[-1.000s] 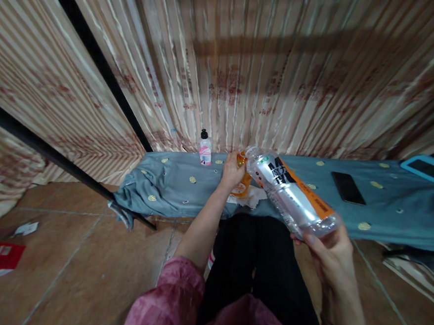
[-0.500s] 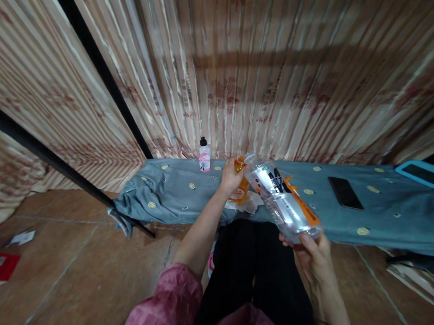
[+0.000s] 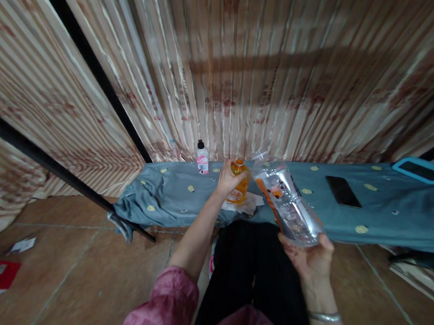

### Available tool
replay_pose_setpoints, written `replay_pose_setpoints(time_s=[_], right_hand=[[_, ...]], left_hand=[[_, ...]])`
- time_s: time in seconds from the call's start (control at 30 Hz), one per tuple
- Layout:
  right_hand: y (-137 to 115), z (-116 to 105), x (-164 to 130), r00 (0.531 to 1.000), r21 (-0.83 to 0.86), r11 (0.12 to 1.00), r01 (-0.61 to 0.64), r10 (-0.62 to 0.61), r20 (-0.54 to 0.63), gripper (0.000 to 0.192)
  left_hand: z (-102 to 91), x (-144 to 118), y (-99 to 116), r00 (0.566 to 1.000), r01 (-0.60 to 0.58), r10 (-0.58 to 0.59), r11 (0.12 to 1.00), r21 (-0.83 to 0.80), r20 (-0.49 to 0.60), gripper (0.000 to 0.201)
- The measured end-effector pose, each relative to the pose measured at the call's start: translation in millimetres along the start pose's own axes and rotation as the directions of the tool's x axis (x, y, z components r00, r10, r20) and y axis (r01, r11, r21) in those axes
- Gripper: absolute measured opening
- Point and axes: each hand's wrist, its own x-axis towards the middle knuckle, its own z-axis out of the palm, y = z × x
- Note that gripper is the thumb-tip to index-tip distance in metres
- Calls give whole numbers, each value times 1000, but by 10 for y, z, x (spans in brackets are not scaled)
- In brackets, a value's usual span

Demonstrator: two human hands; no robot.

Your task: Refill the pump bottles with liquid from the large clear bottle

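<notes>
My left hand (image 3: 228,178) is wrapped round the upper part of an orange bottle (image 3: 241,183), which stands upright with its mouth uncapped. White tissue (image 3: 250,203) lies under and beside it on the cloth. In my right hand (image 3: 313,257) is a large clear plastic drink bottle (image 3: 288,202) with a silver and orange label, gripped at its base. It tilts so that its neck points up and left, close to the orange bottle but apart from it. No liquid can be made out inside the clear bottle.
A small bottle with a black cap and pink label (image 3: 202,158) stands at the back of the blue-grey cloth (image 3: 174,195). To the right lie a black phone (image 3: 343,191) and a blue-framed tablet (image 3: 422,170). Dark poles (image 3: 95,77) rise on the left before a striped curtain.
My right hand has rolled the clear bottle, so a different side of its label faces me. Its neck has shifted slightly away from the orange bottle, which my left hand still holds.
</notes>
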Motion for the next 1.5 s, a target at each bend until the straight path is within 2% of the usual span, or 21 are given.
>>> replay_pose_setpoints(time_s=[0.17, 0.43, 0.57, 0.77, 0.83, 0.9, 0.97, 1.07, 1.13, 1.27, 1.37, 1.43, 1.5], right_hand=[[-18, -47, 0, 998, 20, 999, -50, 50, 28, 90], [44, -78, -20, 992, 37, 994, -106, 103, 68, 93], [105, -115, -14, 988, 50, 991, -124, 119, 95, 89], [177, -194, 4, 969, 55, 981, -187, 175, 173, 87], [204, -203, -2, 961, 59, 977, -204, 189, 200, 83], [244, -189, -14, 949, 64, 971, -228, 208, 237, 77], [304, -151, -31, 929, 67, 963, -260, 230, 289, 74], [453, -70, -54, 885, 75, 948, -309, 258, 389, 72], [600, -24, -64, 850, 80, 940, -332, 261, 458, 67], [959, 11, -74, 770, 55, 923, -380, 283, 571, 53], [1184, 27, -70, 718, -3, 901, -435, 348, 602, 50], [1273, 53, -60, 686, -61, 880, -471, 409, 602, 49], [1300, 84, -47, 667, -116, 865, -488, 456, 589, 50]], left_hand=[[-44, 17, 60, 999, 4, -4, 1000, 9, 50, 36], [-51, -30, 66, 999, -9, 11, 999, -48, 46, 57], [-16, -6, 64, 999, 5, 0, 995, -95, 54, 56], [-78, -53, 45, 998, 56, -62, 967, -248, -14, 58], [-151, -156, 25, 990, 94, -125, 937, -335, -72, 56], [-230, -339, 11, 972, 125, -203, 872, -473, -118, 51], [-292, -606, 25, 957, 169, -279, 757, -631, -79, 56], [-327, -1079, 117, 972, 186, -227, 593, -784, 58, 75], [-323, -1353, 208, 970, 222, -208, 528, -820, 128, 76], [-356, -1627, 345, 914, 308, -381, 438, -845, 136, 65], [-455, -1637, 363, 866, 319, -495, 432, -843, 74, 58], [-543, -1601, 341, 849, 324, -528, 460, -826, 39, 56], [-635, -1538, 289, 838, 291, -544, 512, -808, -43, 57]])
